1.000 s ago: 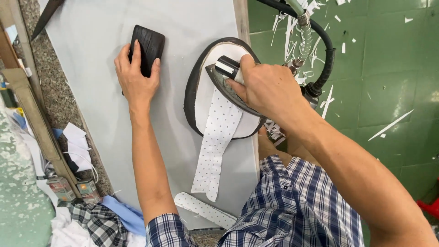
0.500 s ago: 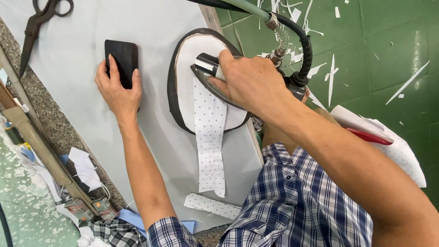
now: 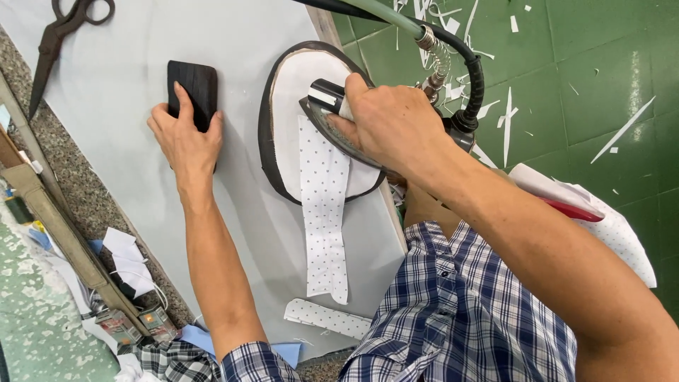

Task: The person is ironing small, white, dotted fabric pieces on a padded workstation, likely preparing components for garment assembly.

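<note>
1. Head view, looking down on a pale grey desk (image 3: 127,85).
2. Right hand (image 3: 396,124) clamped on an iron (image 3: 332,117), fingers wrapped over the handle.
3. Iron resting on the top end of a white dotted strip (image 3: 324,212), over an oval pad (image 3: 290,127) with a dark rim.
4. Strip running from under the iron down past the pad's near edge onto the desk, lying flat.
5. Left hand (image 3: 185,138) spread flat, palm down, on a black block (image 3: 192,88); fingers together over its lower part, not gripping around it.
6. Hands well apart, block to the left of the pad, not touching it.
7. Black hose (image 3: 474,78) and a ribbed metal fitting curving from the iron's rear up over the desk edge.
8. Scissors (image 3: 60,39) lying at the far left corner of the desk, well away from both hands.
9. Second dotted piece (image 3: 325,318) near the desk's near edge, just beside the plaid shirt (image 3: 467,318).
10. Green tiled floor (image 3: 601,71) to the right, strewn with white scraps.
11. White dotted cloth (image 3: 622,240) lying beyond the right forearm.
</note>
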